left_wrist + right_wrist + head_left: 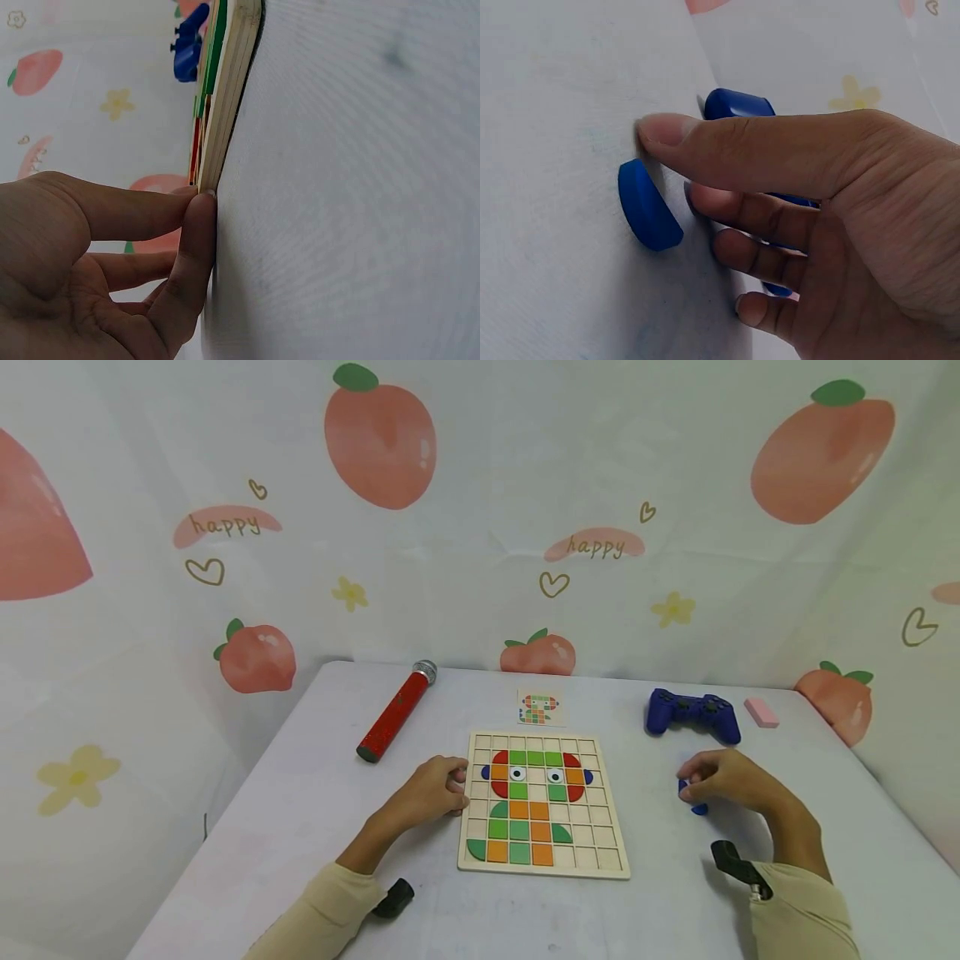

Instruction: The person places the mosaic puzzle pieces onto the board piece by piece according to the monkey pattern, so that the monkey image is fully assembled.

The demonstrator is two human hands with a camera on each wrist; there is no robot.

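Note:
My left hand [437, 787] pinches the left edge of a wooden grid board [592, 864] between thumb and a finger; the left wrist view shows the board's side edge-on at the fingertips. Red, orange, green and blue pieces on the board form a figure with two eye tiles. To the right of the board, my right hand [731, 781] pinches a small blue piece [682, 788] with thumb and forefinger, mostly covered by them. Just below the thumb, a blue half-round piece [649, 206] lies on the table.
A picture card [538, 708] of the figure lies behind the board. Back left is a red microphone [397, 710]. A dark blue game controller [693, 713] and a pink block [762, 712] sit at the back right, against a fruit-print cloth [465, 552].

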